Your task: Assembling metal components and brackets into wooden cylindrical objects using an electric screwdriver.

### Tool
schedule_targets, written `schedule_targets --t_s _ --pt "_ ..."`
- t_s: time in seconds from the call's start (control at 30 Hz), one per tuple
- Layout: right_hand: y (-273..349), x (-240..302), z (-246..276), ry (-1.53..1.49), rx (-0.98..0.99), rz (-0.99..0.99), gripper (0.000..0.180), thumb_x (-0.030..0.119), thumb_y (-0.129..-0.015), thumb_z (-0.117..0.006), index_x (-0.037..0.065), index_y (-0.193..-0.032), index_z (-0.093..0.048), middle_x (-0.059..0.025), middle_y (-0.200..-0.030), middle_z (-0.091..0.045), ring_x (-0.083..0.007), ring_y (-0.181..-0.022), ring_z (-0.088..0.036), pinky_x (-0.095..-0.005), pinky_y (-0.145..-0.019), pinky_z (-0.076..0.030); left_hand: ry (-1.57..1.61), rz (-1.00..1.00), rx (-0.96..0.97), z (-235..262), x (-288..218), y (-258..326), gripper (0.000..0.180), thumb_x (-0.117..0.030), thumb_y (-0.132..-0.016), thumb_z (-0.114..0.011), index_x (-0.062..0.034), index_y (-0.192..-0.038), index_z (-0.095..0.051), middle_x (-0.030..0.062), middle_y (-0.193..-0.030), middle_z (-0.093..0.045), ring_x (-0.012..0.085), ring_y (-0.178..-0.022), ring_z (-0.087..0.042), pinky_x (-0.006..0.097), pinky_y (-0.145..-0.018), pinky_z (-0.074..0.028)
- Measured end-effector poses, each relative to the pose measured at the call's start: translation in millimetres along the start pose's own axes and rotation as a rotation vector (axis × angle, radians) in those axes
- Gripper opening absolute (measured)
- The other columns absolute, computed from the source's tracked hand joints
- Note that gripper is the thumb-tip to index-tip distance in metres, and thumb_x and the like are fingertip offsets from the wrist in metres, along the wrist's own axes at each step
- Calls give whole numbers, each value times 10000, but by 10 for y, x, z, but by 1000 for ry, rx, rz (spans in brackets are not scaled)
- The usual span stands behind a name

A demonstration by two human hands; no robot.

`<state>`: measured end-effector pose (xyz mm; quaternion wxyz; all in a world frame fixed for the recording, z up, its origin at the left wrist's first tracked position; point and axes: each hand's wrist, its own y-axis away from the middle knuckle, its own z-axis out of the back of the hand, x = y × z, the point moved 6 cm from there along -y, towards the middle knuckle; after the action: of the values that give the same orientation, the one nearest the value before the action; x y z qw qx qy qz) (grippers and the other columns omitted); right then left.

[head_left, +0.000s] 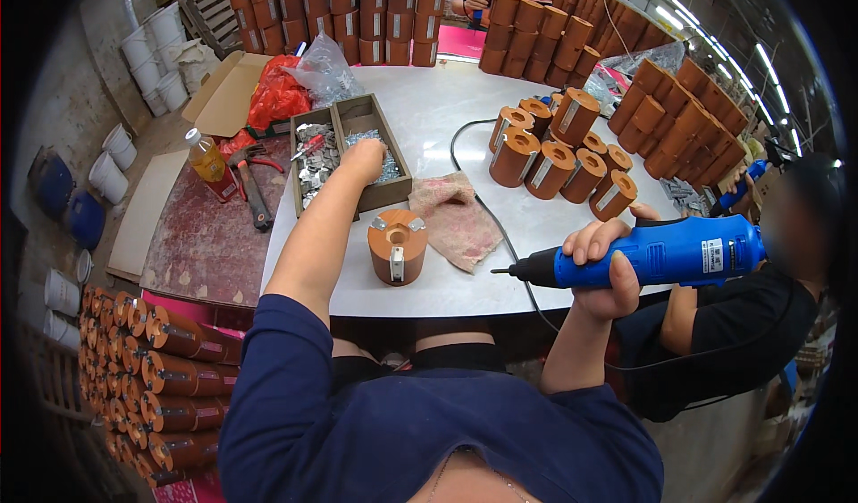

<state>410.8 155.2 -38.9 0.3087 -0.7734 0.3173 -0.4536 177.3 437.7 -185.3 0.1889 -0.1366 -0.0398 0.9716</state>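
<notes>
My right hand [601, 266] is wrapped round a blue electric screwdriver [666, 251], held level above the table's front edge with its bit pointing left. My left hand [365, 160] reaches into the right compartment of a divided wooden box [404, 187]. Its fingers are curled down among small shiny screws [390, 172], and what they pinch is hidden. The left compartment holds flat metal pieces [315, 170] and a small red-handled tool. Between my arms a brown wooden cylinder [393, 266] stands upright, with metal brackets on its top and front. A stained cloth [458, 221] lies beside it.
Several brown cylinders [547, 172] stand at the right, with taller stacks [375, 16] behind. On the left are a hammer [254, 190], red-handled pliers and a drink bottle [207, 159]. A black cable [509, 244] crosses the white table. Co-workers sit at the right and far side.
</notes>
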Motion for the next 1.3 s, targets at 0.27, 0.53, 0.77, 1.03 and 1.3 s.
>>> schedule_targets --t_s 0.27,0.53,0.77,1.03,1.3 --pt "9 116 -19 18 8 23 570 92 -709 -522 10 -1193 -232 -110 -676 -513 -201 -605 -536 -369 -611 -466 65 60 -7 -37 62 8 144 -56 -683 -519 -60 -772 -632 184 -868 -600 327 -841 -579 388 -735 -467" --pt "46 158 -20 12 -11 34 564 100 -711 -518 9 -1191 -234 -109 -671 -509 -205 -592 -532 -369 -602 -464 86 91 -111 54 43 108 155 -28 -679 -514 -54 -778 -631 179 -846 -604 325 -834 -580 384 -732 -466" --pt "15 123 -32 -31 -20 51 559 110 -718 -508 12 -1194 -231 -108 -676 -503 -198 -593 -528 -365 -607 -462 454 -2 -250 290 47 244 163 -59 -593 -680 -47 -752 -647 128 -702 -622 222 -647 -607 297 -618 -469" --pt "-64 65 -95 -162 -24 134 519 153 -762 -480 41 -1206 -235 -92 -705 -491 -188 -621 -519 -375 -643 -450 1170 -67 -191 735 -613 1013 95 -81 -753 -605 13 -757 -600 50 -691 -608 90 -602 -550 219 -564 -442" --pt "-110 -54 -303 -271 -87 102 408 279 -784 -465 80 -1131 -385 -24 -707 -450 -125 -651 -479 -317 -680 -409 1627 -231 63 670 -1230 1820 144 -145 -852 -517 -2 -839 -535 63 -738 -582 94 -615 -532 211 -579 -434"
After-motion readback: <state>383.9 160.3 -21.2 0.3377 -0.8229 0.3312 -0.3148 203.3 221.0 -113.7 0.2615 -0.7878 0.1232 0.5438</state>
